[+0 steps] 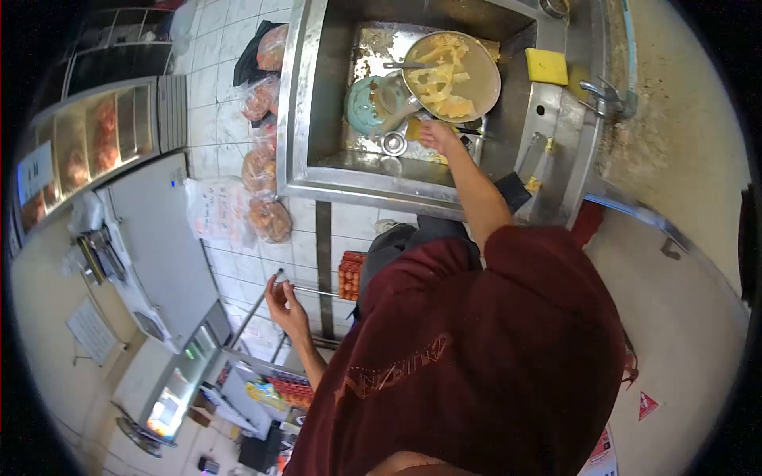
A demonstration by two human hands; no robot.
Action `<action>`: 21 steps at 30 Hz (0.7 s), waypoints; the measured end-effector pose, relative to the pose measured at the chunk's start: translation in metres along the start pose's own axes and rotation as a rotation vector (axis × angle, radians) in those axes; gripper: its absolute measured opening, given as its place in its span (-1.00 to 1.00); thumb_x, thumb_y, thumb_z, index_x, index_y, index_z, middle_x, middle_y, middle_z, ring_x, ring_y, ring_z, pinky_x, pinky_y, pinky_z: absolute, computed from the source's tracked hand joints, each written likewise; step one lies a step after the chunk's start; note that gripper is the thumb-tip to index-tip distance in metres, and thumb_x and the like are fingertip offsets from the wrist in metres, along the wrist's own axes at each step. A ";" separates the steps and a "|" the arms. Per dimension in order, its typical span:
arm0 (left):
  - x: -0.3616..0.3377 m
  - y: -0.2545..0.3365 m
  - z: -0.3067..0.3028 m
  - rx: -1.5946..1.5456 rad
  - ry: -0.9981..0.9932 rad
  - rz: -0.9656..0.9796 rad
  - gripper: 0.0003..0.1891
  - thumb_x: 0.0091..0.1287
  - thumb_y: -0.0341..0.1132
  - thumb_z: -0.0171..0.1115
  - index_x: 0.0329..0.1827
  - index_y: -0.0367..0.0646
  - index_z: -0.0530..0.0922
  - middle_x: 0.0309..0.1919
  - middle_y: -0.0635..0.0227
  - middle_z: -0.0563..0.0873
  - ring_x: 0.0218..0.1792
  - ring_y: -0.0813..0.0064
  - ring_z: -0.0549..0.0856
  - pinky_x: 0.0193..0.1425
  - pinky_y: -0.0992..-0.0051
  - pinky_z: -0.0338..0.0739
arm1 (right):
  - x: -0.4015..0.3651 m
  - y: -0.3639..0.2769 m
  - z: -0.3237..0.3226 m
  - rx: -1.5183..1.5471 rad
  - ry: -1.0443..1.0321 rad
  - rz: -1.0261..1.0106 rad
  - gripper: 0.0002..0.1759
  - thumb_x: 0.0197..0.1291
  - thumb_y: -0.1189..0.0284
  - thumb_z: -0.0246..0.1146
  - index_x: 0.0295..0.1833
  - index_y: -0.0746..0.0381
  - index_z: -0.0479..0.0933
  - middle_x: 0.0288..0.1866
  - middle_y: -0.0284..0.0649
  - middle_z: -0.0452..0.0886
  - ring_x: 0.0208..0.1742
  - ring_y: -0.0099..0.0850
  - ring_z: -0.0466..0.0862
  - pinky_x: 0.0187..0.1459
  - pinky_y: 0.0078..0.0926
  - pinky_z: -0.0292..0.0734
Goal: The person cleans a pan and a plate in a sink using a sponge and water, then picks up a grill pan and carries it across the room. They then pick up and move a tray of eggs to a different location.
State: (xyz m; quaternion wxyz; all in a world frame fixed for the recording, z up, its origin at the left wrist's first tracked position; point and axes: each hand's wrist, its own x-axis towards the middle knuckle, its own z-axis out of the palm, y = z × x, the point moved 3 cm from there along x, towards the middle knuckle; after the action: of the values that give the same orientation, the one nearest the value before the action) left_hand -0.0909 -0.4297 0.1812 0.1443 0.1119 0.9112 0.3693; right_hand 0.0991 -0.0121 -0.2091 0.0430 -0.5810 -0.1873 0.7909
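Two bare hands were ours: the left hand (287, 305), at near left, hung loosely spread with nothing in it, while the right hand (436, 138), inside the steel sink (357, 189), seemed to clasp a yellowish pad (413, 129) just beside the pan (486, 75). Farther in, to the left, lay a turquoise bowl (361, 111), its contents unclear to us; the pan, at far right, held crumpled yellow scraps (448, 99), which, we judged, a careless knock could spill into the sink.
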 end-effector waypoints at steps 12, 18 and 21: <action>0.150 0.195 0.330 0.020 -0.594 0.554 -0.73 0.28 -0.47 0.26 0.04 -0.25 0.57 -0.20 0.12 0.70 -0.15 0.16 0.69 0.00 0.33 0.55 | 0.081 0.029 0.094 0.675 0.120 0.015 -0.70 0.24 0.23 0.37 -0.12 0.11 0.43 -0.48 -0.36 0.39 -0.48 -0.47 0.44 -0.41 -0.45 0.48; 0.260 0.118 0.581 0.865 -0.572 1.356 -0.57 0.47 -0.04 0.00 0.24 -0.12 0.41 -0.16 0.00 0.73 -0.09 0.05 0.73 -0.03 0.19 0.59 | 0.017 0.012 0.094 0.749 0.122 -0.020 -0.78 0.35 0.24 0.24 -0.26 0.08 0.39 -0.54 -0.44 0.30 -0.59 -0.52 0.32 -0.53 -0.49 0.38; 0.256 0.109 0.610 0.954 -1.025 0.933 -0.54 0.50 0.04 -0.11 0.24 -0.11 0.38 -0.27 0.01 0.75 -0.19 0.02 0.76 -0.09 0.13 0.64 | -0.004 0.006 0.081 0.692 0.113 -0.088 -0.81 0.33 0.31 0.23 -0.28 0.10 0.40 -0.56 -0.45 0.30 -0.61 -0.56 0.32 -0.55 -0.49 0.35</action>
State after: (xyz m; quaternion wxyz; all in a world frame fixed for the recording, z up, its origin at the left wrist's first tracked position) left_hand -0.1086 0.1176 -0.2061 0.3103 0.6798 0.6516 -0.1302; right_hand 0.0257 -0.0386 -0.1870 0.2815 -0.5662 0.0696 0.7716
